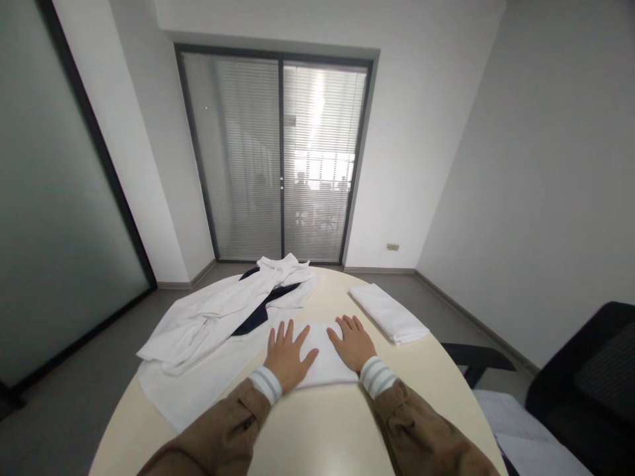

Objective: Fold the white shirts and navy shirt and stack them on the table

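Note:
A folded white cloth (325, 360) lies flat on the table in front of me. My left hand (288, 360) rests on its left side, palm down with the fingers spread. On its right side lies my right hand (353, 345), also palm down, fingers stretched and thumb apart. Neither hand grips anything. Parts of the cloth are hidden under both hands. Loose white garments (213, 317) are piled to the left, with a dark navy piece (255, 320) showing between them. Another folded white cloth (389, 314) sits to the right of my right hand.
The round cream table (317, 436) has a curved edge all around. A black office chair (590, 383) stands at the right, with white cloth or paper (520, 423) on its seat. Beyond the table is a glass door with blinds (282, 158).

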{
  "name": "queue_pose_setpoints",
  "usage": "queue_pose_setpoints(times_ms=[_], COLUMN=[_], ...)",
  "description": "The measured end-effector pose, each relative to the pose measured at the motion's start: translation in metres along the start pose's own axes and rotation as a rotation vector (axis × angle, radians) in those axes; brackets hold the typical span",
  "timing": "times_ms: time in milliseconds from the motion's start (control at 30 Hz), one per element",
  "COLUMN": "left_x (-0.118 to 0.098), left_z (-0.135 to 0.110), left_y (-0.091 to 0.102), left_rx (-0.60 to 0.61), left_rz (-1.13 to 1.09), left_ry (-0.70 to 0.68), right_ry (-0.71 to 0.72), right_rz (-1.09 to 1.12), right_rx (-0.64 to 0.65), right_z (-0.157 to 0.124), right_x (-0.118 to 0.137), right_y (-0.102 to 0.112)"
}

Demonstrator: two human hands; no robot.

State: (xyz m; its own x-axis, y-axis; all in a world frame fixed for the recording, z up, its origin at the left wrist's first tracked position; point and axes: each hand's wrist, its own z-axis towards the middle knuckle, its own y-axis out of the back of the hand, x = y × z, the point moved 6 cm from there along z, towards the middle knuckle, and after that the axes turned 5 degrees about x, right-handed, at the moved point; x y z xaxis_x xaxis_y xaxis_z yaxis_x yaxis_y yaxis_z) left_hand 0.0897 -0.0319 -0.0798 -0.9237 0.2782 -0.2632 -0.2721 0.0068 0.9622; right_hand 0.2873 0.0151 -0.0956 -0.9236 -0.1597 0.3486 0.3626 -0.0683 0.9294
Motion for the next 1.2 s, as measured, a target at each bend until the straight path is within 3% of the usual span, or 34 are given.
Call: queue_pose_setpoints(times_ms=[300,467,633,733,867,967,1033,1100,1167,1200], left_x=[0.021,0.040,0.050,0.052,0.058,0.067,0.070,0.064,0.054,0.050], left_z=[0.004,0.004,0.002,0.003,0.006,0.009,0.012,0.013,0.012,0.011], left_y=[-0.005,-0.004,-0.005,-0.003,0.007,0.012,0.007,0.003,0.005,0.009], left_rx=[-0.098,-0.119,-0.174,-0.263,-0.432,-0.508,-0.454,-0.328,-0.265,-0.278], left_rz=[-0.063,-0.107,-0.073,-0.121,-0.407,-0.815,-1.112,-1.325,-1.432,-1.462], left_ry=[0.094,0.145,0.187,0.164,0.079,0.123,0.205,0.222,0.175,0.139], right_ry=[-0.055,-0.189,-0.090,-0.053,0.031,0.082,0.103,0.105,0.073,0.045], right_rz=[0.041,0.014,0.159,0.340,0.610,0.790,0.871,0.963,1.111,1.193], right_rx=[-0.069,-0.139,-0.156,-0.257,-0.417,-0.482,-0.526,-0.555,-0.467,-0.359], right_z=[-0.003,-0.005,-0.002,0.000,0.001,0.001,0.000,-0.002,-0.001,0.000], right_x=[-0.002,-0.016,-0.021,-0.028,-0.037,-0.040,-0.042,-0.046,-0.051,-0.052], right_y=[0.009,0.014,0.016,0.018,0.026,0.037,0.047,0.054,0.052,0.046])
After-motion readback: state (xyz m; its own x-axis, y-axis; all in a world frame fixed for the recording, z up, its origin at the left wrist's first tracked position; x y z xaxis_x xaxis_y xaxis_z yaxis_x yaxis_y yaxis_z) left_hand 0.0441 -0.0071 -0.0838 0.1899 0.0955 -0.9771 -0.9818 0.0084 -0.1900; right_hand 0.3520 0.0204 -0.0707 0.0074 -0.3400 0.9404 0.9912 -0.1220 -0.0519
